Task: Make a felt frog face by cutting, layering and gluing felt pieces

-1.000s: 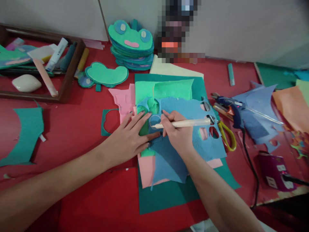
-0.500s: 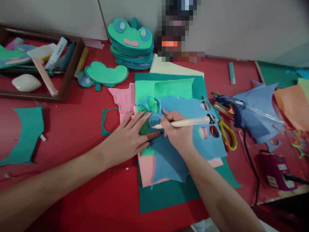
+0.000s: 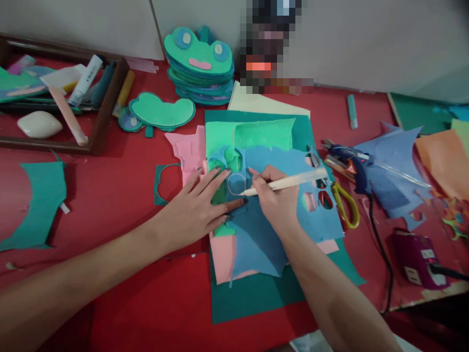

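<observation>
From where I stand, the right hand has a white marker pen in a narrow writing pinch, its tip at the lower edge of a pale-outlined circle on the blue felt sheet. Whether a loose disc lies inside that outline, I can't tell. Just left of the pen tip, the left hand is spread wide and flat, holding nothing and bearing down on the felt. This looks like the tracing step; I'd say the next move calls for a steady press there and a light stroke to close the line. Right of the grip, round holes pierce the sheet, with a yellow scissors handle at its edge and a glue gun farther out. Beyond the grip, to the left, stand stacked felt frog faces.
</observation>
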`<state>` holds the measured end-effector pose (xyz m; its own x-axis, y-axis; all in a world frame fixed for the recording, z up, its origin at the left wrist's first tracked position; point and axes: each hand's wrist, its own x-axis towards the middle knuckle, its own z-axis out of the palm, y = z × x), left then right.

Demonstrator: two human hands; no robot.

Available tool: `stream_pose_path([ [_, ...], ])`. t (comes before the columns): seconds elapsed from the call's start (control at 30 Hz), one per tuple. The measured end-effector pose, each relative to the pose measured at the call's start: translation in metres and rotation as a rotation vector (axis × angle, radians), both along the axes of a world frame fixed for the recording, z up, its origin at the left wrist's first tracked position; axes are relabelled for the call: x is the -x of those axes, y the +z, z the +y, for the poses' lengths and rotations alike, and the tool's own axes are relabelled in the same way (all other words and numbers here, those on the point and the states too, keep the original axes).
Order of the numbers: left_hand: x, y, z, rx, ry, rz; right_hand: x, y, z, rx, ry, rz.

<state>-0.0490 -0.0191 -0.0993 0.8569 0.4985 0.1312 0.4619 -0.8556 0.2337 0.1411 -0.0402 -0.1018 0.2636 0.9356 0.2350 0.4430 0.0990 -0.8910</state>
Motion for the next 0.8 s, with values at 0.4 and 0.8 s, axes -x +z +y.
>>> stream_pose_path([
  [0.4,0.0023,-0.0048,0.0009,-0.016,-0.006,-0.013,-0.0071,-0.0039,-0.0002,0.024,-0.096,-0.030],
  [0.8,0.0010,-0.0010,0.0005,-0.016,-0.015,0.007,-0.0064,-0.0040,0.0012,0.013,-0.127,-0.017],
])
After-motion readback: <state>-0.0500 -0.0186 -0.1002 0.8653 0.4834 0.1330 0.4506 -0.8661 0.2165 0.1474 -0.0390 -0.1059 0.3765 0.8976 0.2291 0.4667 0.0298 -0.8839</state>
